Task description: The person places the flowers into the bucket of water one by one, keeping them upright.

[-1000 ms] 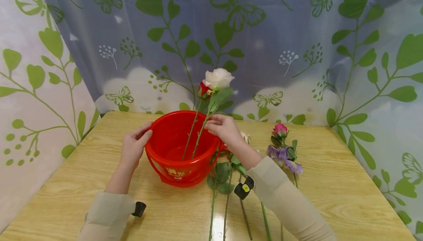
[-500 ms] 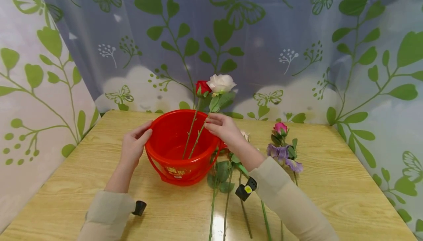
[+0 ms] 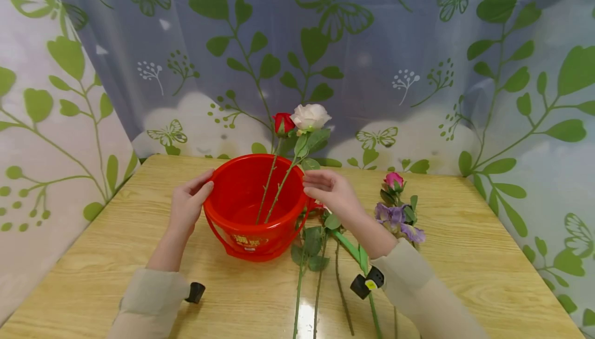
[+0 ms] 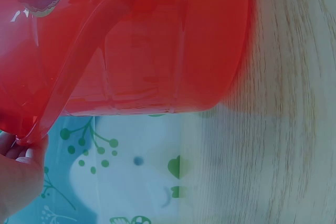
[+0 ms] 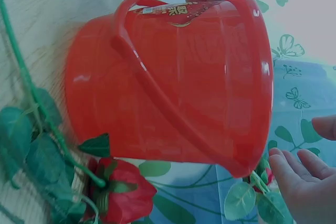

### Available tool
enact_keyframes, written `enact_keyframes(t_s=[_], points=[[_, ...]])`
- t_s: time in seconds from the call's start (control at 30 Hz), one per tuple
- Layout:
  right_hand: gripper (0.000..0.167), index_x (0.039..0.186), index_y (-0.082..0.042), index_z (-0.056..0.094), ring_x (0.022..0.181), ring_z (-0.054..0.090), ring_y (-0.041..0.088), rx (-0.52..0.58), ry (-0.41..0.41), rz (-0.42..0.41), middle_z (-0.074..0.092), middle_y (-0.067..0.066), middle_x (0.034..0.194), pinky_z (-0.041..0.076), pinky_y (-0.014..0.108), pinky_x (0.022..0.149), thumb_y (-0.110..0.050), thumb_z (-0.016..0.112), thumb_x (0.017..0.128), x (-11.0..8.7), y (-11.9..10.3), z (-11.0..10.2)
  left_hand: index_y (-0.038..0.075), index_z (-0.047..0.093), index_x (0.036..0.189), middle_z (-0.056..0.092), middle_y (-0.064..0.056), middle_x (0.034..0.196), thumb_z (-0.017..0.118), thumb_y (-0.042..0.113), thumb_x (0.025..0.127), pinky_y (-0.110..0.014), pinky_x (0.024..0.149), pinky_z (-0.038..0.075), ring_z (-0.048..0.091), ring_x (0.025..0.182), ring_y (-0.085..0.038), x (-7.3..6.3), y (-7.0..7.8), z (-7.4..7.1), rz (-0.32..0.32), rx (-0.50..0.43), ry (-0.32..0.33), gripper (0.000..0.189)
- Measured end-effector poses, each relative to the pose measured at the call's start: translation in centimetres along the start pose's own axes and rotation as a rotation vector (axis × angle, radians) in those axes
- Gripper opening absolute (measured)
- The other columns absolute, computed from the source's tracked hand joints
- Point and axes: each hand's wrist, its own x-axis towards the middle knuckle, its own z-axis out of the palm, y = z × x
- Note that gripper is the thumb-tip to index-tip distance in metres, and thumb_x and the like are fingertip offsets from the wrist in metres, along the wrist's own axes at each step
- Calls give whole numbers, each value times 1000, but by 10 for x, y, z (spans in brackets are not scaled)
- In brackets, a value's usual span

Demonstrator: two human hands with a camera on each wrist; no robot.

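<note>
A red plastic bucket [image 3: 279,238] stands upright on the table. My left hand [image 3: 187,207] grips its rim at the left, thumb outside; in the left wrist view that hand [image 4: 21,174] is beside the handle's joint. A white rose [image 3: 311,117] and a red rose [image 3: 282,123] lean in the bucket, blooms above the far rim, stem ends near the front inside wall. Just right of the rim, my right hand [image 3: 337,197] holds nothing, its fingers extended toward the white rose's stem. In the right wrist view, this hand's fingers [image 5: 286,174] and thumb stand apart.
Several artificial flowers lie right of the bucket, including a red one [image 5: 123,190] beside its base. Farther right are a pink rose [image 3: 393,180] and a purple flower [image 3: 395,215]. Loose stems run toward the table's front. A patterned curtain [image 3: 362,70] hangs behind the table [image 3: 465,256].
My right hand has let go of the white rose's stem and drawn back rightward. The white rose has settled a little lower, the red rose slightly left. My left hand stays on the rim.
</note>
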Motion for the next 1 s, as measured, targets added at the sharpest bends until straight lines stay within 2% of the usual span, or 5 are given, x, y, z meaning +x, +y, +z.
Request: enact_keyframes(t_s=[0.13, 0.37, 0.5, 0.73, 1.0], points=[[39, 122, 4, 47, 107, 49, 27, -33, 16, -3, 51, 19, 119, 44, 33, 88, -3, 57, 85, -9, 3, -9, -5, 50, 122, 48, -21, 123, 52, 11, 89, -15, 79, 45, 52, 100, -5, 1, -1, 0, -5, 2, -1, 37], [38, 120, 0, 50, 106, 50, 24, -57, 33, 39, 53, 14, 118, 43, 34, 88, -10, 59, 85, -26, 11, -23, -5, 51, 121, 49, -21, 122, 52, 11, 89, -15, 79, 44, 52, 98, -4, 1, 1, 0, -10, 5, 8, 36], [38, 119, 0, 51, 106, 51, 23, -75, 53, 44, 52, 16, 118, 44, 33, 88, -12, 60, 84, -36, 17, -31, -6, 51, 120, 49, -22, 122, 53, 10, 88, -14, 79, 44, 52, 98, -3, 0, 2, 1, -7, 11, 15, 36], [41, 119, 3, 49, 107, 50, 28, -90, 78, 32, 52, 18, 117, 45, 33, 86, -13, 61, 84, -50, 26, -46, -7, 50, 121, 48, -21, 122, 53, 11, 89, -14, 80, 44, 51, 99, -3, 0, 3, 0, -19, 14, 7, 37], [41, 119, 5, 49, 102, 53, 21, -111, 123, 34, 54, 18, 114, 46, 32, 84, -13, 61, 84, -64, 35, -62, -7, 50, 121, 52, -17, 120, 53, 11, 88, -15, 80, 44, 51, 98, -2, 1, 1, 0, -13, 11, 5, 37]])
